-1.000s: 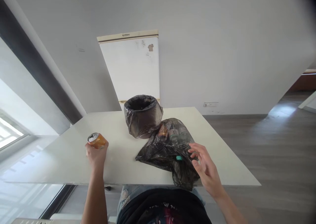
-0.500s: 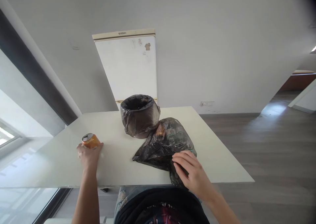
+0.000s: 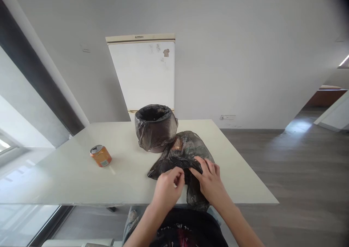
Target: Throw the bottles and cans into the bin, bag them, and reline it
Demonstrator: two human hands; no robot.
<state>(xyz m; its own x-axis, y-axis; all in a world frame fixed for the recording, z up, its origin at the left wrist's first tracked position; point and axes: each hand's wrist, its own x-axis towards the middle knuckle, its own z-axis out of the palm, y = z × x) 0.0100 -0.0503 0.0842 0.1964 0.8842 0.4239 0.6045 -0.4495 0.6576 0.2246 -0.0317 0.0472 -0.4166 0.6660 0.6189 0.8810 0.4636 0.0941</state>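
Observation:
A dark, see-through plastic bag point(image 3: 194, 145) with bottles and an orange item inside lies on the table, its loose end hanging over the front edge. My left hand point(image 3: 169, 185) is at the near side of the bag, thumb and fingers pinched on its dark edge. Opposite it, my right hand point(image 3: 211, 179) grips the gathered plastic near the bag's mouth between thumb and fingers. An orange drink can point(image 3: 100, 156) stands slightly tilted-looking by itself on the left, its top opened. Behind the bag, and touching it, is a bin point(image 3: 156, 132) lined with dark plastic.
The pale table point(image 3: 128, 189) ends just in front of my body. A white fridge point(image 3: 143, 74) stands behind it against the grey wall, which has a socket point(image 3: 228, 117) low down. Wooden floor point(image 3: 261, 160) lies to the right.
My left hand has let go of the orange can, leaving it on the table, and has moved right to the plastic bag. My right hand has shifted slightly up along the bag.

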